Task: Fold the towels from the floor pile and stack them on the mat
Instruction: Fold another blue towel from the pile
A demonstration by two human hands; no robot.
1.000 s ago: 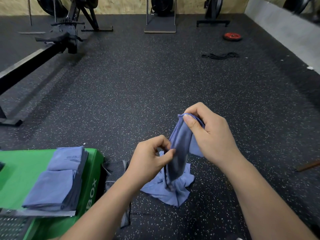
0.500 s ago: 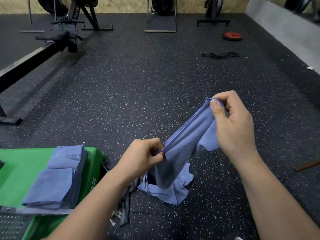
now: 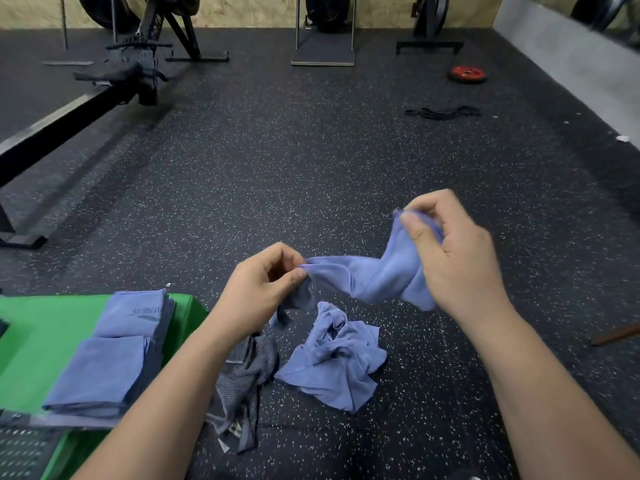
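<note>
A blue towel (image 3: 377, 275) hangs stretched in the air between my hands. My left hand (image 3: 259, 289) pinches one end of it and my right hand (image 3: 453, 258) pinches the other, higher and to the right. Below it, a crumpled blue towel (image 3: 336, 362) and a dark grey striped towel (image 3: 246, 379) lie on the floor. At the lower left, folded blue towels (image 3: 114, 351) are stacked on a green mat (image 3: 38, 334).
The floor is black speckled rubber. A rowing machine (image 3: 86, 98) stands at the far left, a red weight plate (image 3: 467, 73) and a black band (image 3: 443, 113) lie far right, and a brown stick (image 3: 616, 336) lies at the right edge. A grey wall base runs along the right.
My hands have moved apart, pulling the blue towel clear of the floor pile. The crumpled blue towel beneath now lies uncovered.
</note>
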